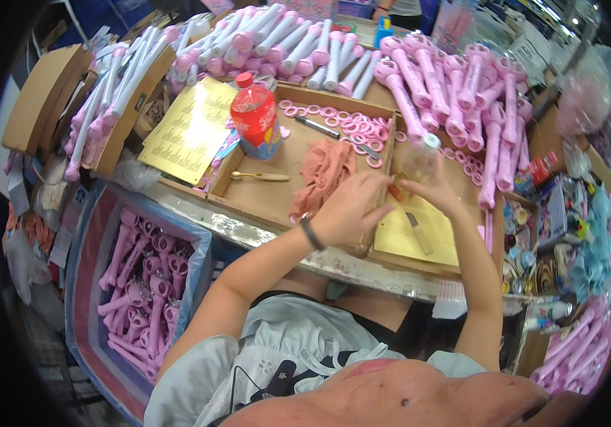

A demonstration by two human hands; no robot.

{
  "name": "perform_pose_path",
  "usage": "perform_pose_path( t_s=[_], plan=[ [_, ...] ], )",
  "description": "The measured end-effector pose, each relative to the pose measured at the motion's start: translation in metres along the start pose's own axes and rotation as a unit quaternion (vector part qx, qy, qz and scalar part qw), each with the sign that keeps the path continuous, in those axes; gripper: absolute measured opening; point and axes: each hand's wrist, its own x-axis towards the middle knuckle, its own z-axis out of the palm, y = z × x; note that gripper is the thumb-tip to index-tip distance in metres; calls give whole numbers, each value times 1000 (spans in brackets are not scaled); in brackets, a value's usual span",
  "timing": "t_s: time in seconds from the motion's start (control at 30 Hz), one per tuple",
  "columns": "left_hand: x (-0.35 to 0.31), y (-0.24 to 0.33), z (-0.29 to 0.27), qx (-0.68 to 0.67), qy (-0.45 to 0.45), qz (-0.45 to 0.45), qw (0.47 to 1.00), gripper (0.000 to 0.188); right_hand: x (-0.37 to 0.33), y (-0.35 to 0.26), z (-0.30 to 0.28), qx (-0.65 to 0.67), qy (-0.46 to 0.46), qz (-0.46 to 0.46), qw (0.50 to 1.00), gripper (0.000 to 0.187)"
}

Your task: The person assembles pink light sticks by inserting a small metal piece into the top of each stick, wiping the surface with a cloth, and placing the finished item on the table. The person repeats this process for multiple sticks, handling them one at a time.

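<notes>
My left hand [352,206] is over the right part of a shallow cardboard tray [245,203], its thumb stretched away from the fingers. Opposite it, my right hand [439,196] has its fingers curled. A small orange-red thing [395,191] shows between the fingertips, too small and blurred to name. Just behind my right hand stands a clear bottle [423,160] with a white cap. Below the hands, a flat wooden-looking blade or stick [419,233] lies on yellow paper [394,238]. A crumpled salmon cloth [327,174] is beside my left hand.
Pink rings [366,128], a marker [317,127] and a wooden brush [259,176] lie in the tray. A red-capped bottle [256,117] stands at its left. Pink handles [455,85] are piled behind; more fill a blue-rimmed bin [202,267] at lower left.
</notes>
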Motion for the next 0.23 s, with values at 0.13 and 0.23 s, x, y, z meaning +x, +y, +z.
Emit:
perform_pose_path(
  t_s=[0.13, 0.23],
  plan=[
    [18, -3, 41, 144, -48, 25, 988, 37, 3, -2, 6, 9, 85, -22, 996, 82],
    [10, -11, 66, 192, -149, 59, 968, 45, -16, -7, -31, 33, 155, -15, 987, 79]
  ],
)
